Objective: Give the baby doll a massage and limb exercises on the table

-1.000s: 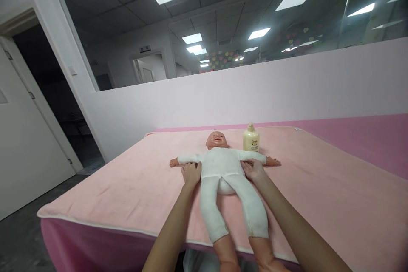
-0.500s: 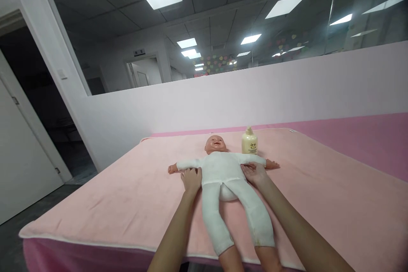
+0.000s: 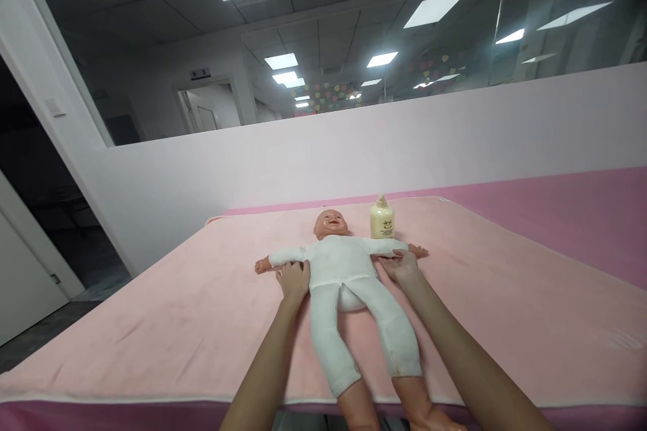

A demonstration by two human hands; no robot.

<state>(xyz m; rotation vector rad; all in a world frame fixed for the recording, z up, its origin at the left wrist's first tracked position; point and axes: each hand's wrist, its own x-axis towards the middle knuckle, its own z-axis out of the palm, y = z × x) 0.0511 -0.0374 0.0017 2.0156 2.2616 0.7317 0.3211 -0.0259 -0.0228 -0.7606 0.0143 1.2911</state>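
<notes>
A baby doll (image 3: 340, 262) in a white suit lies on its back on a pink blanket (image 3: 202, 323), head away from me, both arms stretched sideways. Palm down beside the torso, my left hand (image 3: 294, 280) has its fingers apart, with the fingertips touching the underside of the sleeve on the left. My right hand (image 3: 403, 266) is turned palm up at the sleeve on the right; its fingers are partly beneath that arm and closed around it. A pale yellow pump bottle (image 3: 382, 219) stands upright just behind that arm.
Behind the blanket runs a low white wall (image 3: 303, 155) with a glass pane above it. A darker pink surface (image 3: 571, 215) extends at the right. At the far left are a dark doorway and a white door (image 3: 25, 269).
The view has shifted, so the doll and bottle appear slightly further left and higher. My right hand's fingers have come up over the doll's sleeve. My left hand keeps its place.
</notes>
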